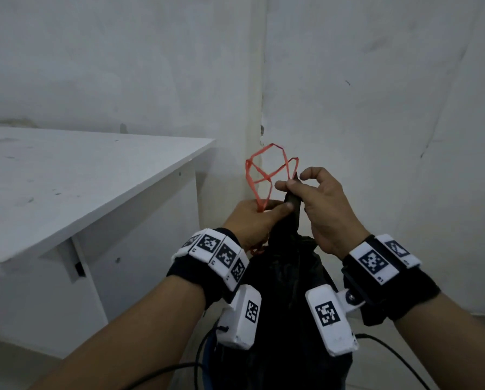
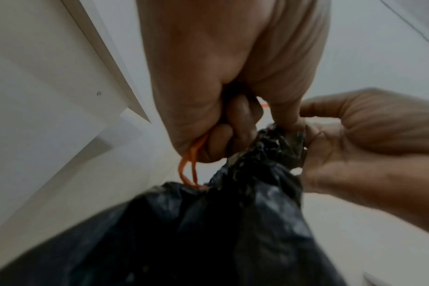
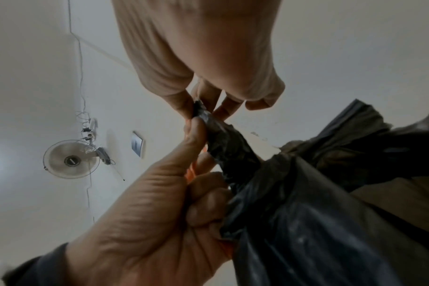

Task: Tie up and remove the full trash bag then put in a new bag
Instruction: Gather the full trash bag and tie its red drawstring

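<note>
A full black trash bag [image 1: 286,280] hangs between my forearms, its neck gathered into a twisted tail [image 1: 292,206]. My left hand [image 1: 256,218] grips the red drawstring [image 1: 266,170], whose loops stick up above the fist, and its thumb presses the bag's neck. My right hand [image 1: 306,190] pinches the tip of the twisted tail between thumb and fingers. In the left wrist view the orange string [image 2: 190,168] runs from the curled left fingers [image 2: 218,139] down into the bag [image 2: 208,232]. The right wrist view shows the pinched tail [image 3: 220,141] and my left hand [image 3: 174,193] below it.
A white table [image 1: 66,178] stands close on the left, its corner near the bag. White walls meet in a corner [image 1: 259,108] right behind my hands. Black cables [image 1: 399,358] trail from the wrist cameras. A wall fan [image 3: 71,158] appears in the right wrist view.
</note>
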